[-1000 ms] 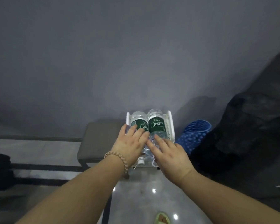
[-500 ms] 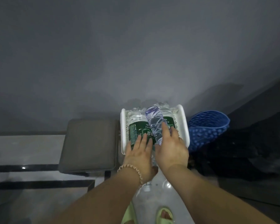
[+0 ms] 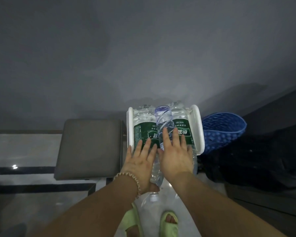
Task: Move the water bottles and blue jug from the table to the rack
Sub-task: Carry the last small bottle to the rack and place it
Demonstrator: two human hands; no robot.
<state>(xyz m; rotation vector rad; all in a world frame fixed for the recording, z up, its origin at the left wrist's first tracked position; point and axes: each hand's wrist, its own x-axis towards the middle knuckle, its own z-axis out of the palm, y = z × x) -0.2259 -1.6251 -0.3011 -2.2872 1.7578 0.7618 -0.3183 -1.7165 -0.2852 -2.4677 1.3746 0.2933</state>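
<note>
A white rack (image 3: 198, 127) holds two large water bottles lying side by side, the left one (image 3: 143, 127) and the right one (image 3: 184, 127), both with green labels. A smaller clear bottle (image 3: 164, 120) lies on top between them, its base pointing away. My left hand (image 3: 140, 161), with a bead bracelet on the wrist, rests with straight fingers on the left bottle. My right hand (image 3: 175, 154) presses flat on the small bottle. No blue jug shows in this view.
A grey padded stool (image 3: 91, 147) stands left of the rack. A blue perforated basket (image 3: 222, 129) leans at the right, beside a dark bulky object (image 3: 263, 151). My feet in green slippers (image 3: 167, 223) stand on the glossy floor below.
The view has dropped closer over the rack. A small clear bottle now lies on top of the two large ones, and both hands have flattened onto the bottles.
</note>
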